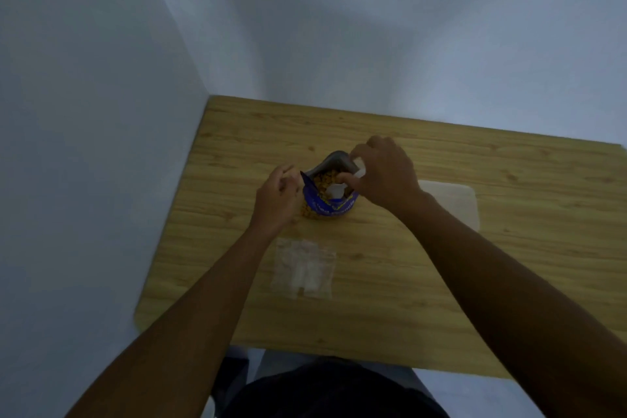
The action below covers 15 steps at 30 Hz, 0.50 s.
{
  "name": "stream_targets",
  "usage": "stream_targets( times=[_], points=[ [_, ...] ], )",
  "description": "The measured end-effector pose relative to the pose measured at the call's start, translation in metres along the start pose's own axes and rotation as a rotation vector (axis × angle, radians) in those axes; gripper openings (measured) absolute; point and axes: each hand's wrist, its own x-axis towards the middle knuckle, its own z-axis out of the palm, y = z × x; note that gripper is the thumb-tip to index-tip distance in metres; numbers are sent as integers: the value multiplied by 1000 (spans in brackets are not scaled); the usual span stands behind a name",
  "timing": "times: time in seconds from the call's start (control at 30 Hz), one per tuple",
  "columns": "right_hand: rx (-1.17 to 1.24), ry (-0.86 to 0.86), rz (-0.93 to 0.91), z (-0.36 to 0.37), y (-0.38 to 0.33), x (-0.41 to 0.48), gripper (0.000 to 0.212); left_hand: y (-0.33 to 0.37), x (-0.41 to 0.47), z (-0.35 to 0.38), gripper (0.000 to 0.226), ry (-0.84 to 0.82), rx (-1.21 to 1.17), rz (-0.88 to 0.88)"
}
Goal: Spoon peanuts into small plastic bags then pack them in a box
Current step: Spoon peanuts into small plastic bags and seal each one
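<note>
A: Where is your right hand [383,173]?

B: Its grip is clamped on a white spoon [334,189], dipped in the peanut bag [330,193].

A: And the small bags [303,268]?

B: Nearer you on the bench [441,282]; your left hand [278,200], seemingly loose, is closer.

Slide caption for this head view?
Right hand dips a white spoon into the open peanut bag; left hand steadies it.

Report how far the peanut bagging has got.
Done: the blue peanut pouch stands open on the table. In hand: the right hand dips a white spoon into it; the left hand steadies it. Left: the small plastic bags lie flat, unfilled; nothing packed.
</note>
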Motion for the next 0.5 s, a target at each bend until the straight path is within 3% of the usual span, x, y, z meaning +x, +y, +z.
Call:
stream_targets(
  times=[0.07, 0.13, 0.2, 0.3, 0.4, 0.5],
  points=[
    [52, 295, -26, 8, 2, -12, 39, -15, -8, -4, 33, 10, 68, -50],
    [157, 548, -80, 18, 0, -31, 25, -33, -22, -8, 24, 6, 178, -93],
    [267, 653, -130, 35, -7, -56, 11, -53, -37, -9, 16, -23, 262, -132],
    [310, 559, -149, 76, -12, -96, 10, -76, -57, -3, 17, -103, 349, -131],
    [237, 242, -119, 115, -18, -120, 12, -88, -72, 6, 19, -152, 407, -60],
    [146, -59, -7, 138, -24, -123, 31, -94, -82, 13, 24, -181, 449, 5]
  ],
)
